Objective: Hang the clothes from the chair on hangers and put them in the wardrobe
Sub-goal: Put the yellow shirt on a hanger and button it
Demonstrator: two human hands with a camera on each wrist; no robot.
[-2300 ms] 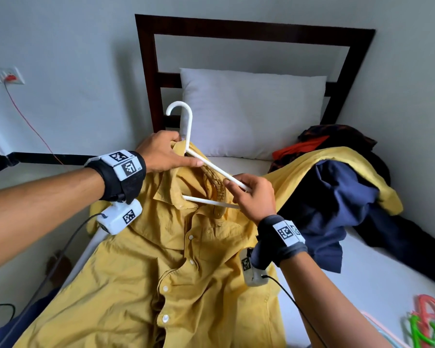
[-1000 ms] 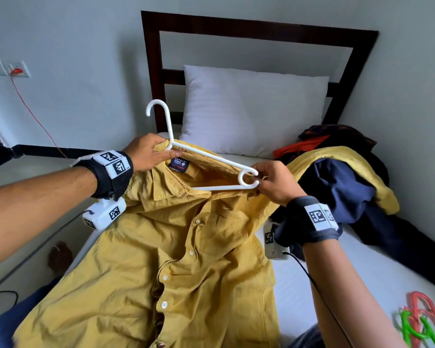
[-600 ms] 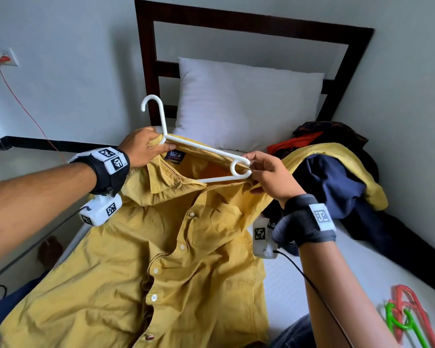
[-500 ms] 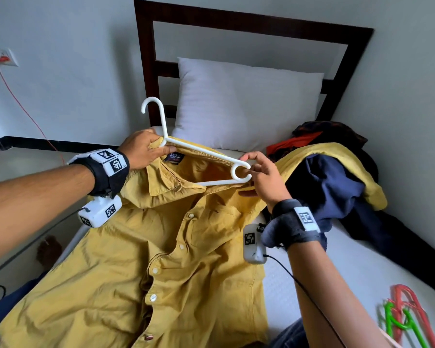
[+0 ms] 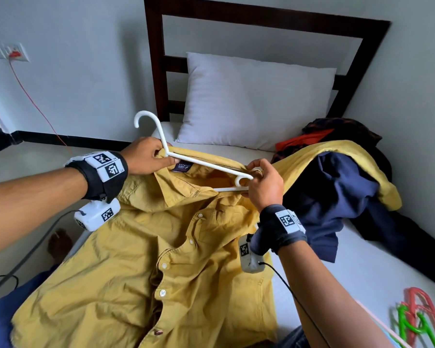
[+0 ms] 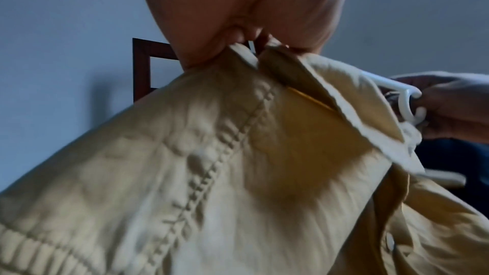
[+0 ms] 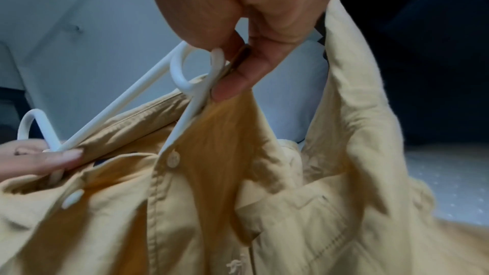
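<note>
A yellow button shirt (image 5: pixel 148 267) lies spread on the bed, its collar lifted. A white plastic hanger (image 5: pixel 206 165) runs through the neck opening, hook pointing up left. My left hand (image 5: pixel 148 159) grips the hanger's neck together with the collar (image 6: pixel 264 64). My right hand (image 5: pixel 261 183) pinches the hanger's looped right end (image 7: pixel 190 74) and the shirt's shoulder cloth. The hanger's left arm is hidden inside the shirt. Part of the yellow shirt (image 7: pixel 264 185) hangs slack below the right hand.
A white pillow (image 5: pixel 256 101) leans on the dark headboard (image 5: pixel 156 71). A heap of navy, yellow, orange and dark clothes (image 5: pixel 337 187) lies on the bed's right side. Red and green hangers (image 5: pixel 417 320) lie at the lower right. A wall socket with a red cable (image 5: pixel 15 54) is at left.
The hanger went from tilted in the collar to lying across the neck opening, its left arm inside the shirt. My right hand shifted to its looped right end and the shoulder cloth.
</note>
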